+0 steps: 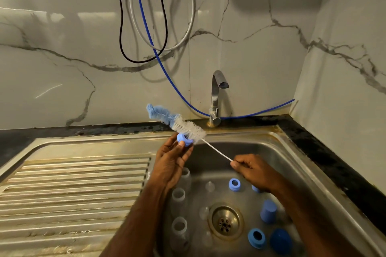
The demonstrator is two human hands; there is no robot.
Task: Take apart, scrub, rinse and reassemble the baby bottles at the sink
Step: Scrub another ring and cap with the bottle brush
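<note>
My left hand (172, 160) pinches a blue bottle collar ring (184, 140) above the sink's left rim. A long bottle brush (183, 125) with white bristles and a blue sponge tip rests against the ring. My right hand (253, 172) holds the brush by its thin white wire handle. Down in the steel sink (292, 165) stand three clear bottle bodies (178, 195) along the left wall. Clear teats (209, 186) lie near the drain. Blue rings (234, 184) and blue caps (268, 211) are scattered at the right.
A chrome tap (216, 98) stands behind the basin, not running. A ribbed steel draining board (73, 190) stretches left. A blue hose (167, 75) and grey and black cables hang down the marble wall. The round drain (225, 221) sits mid-basin.
</note>
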